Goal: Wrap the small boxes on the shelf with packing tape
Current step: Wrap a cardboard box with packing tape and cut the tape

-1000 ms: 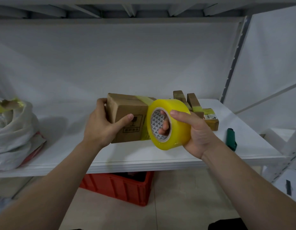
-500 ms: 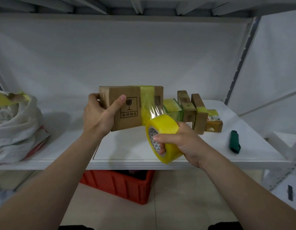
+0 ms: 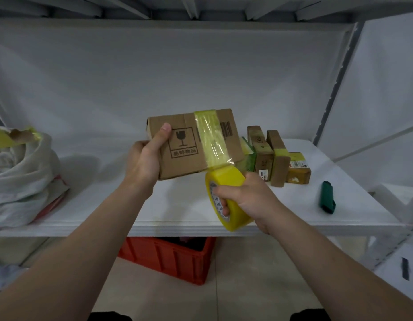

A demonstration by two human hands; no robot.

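Dim, flat, cool light; a soft shadow lies right of the white bag (image 3: pixel 20 177); faint glare streaks the stretched tape (image 3: pixel 212 140). Wide-angle bending bows the edges; the centre is sharp.

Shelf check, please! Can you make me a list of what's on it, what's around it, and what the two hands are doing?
Surface: white shelf, flat.
Job's things: cardboard box held above the shelf; a yellow tape strip runs down its front to the tape roll. Small taped boxes stand at the back right.
Clutter: white bag on the left; dark green tool on the right.
Hands: left hand grips the box's left end; right hand holds the roll, fingers hooked into its core.
Cables: nothing seen.
Surroundings: red crate under the shelf; grey post at right; white wall behind.
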